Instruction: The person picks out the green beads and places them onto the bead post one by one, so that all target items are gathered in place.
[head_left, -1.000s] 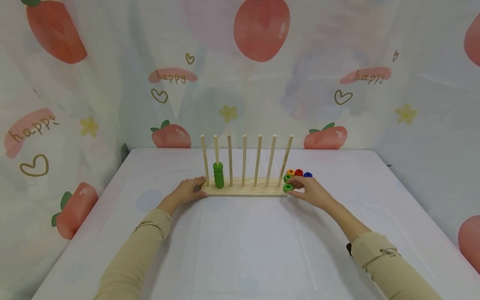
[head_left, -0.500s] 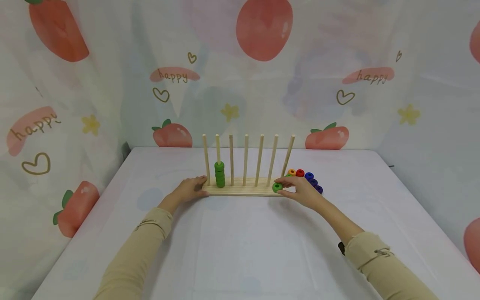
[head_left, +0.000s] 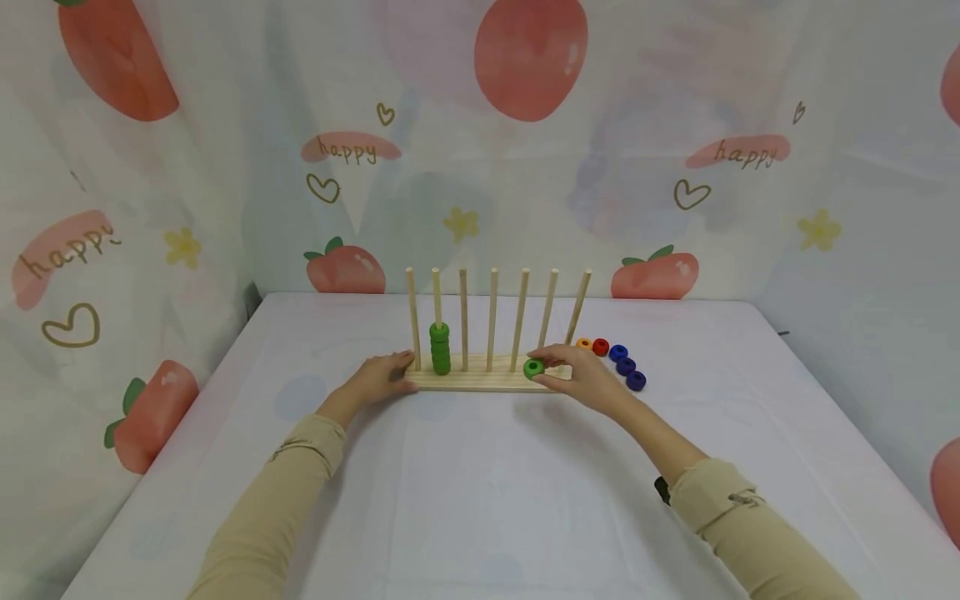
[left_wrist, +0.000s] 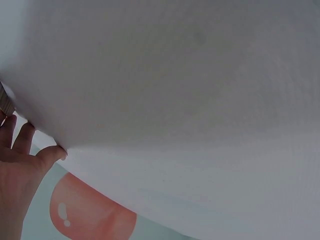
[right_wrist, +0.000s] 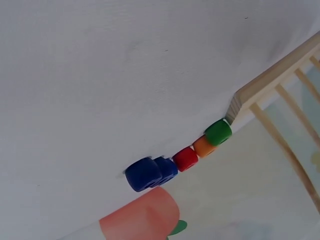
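Observation:
A wooden peg rack [head_left: 487,382] with a row of upright pegs stands on the table in the head view. Several green beads [head_left: 440,350] are stacked on its second peg from the left. My left hand [head_left: 372,380] grips the left end of the base, thumb in front and fingers behind; part of that hand also shows in the left wrist view. Between right thumb and fingertips, my right hand [head_left: 581,377] pinches a green bead [head_left: 533,369], held over the right part of the base. The right hand lies outside the right wrist view.
Off the rack's right end lie loose beads: a green one [right_wrist: 218,132], an orange one [right_wrist: 204,146], a red one [head_left: 601,347] and several blue ones [head_left: 626,366]. A patterned cloth [head_left: 525,192] hangs behind the white table [head_left: 480,483].
My right hand has carried the green bead leftward from beside the rack's right end to over its base, uncovering the blue beads. The left hand stays at the rack's left end.

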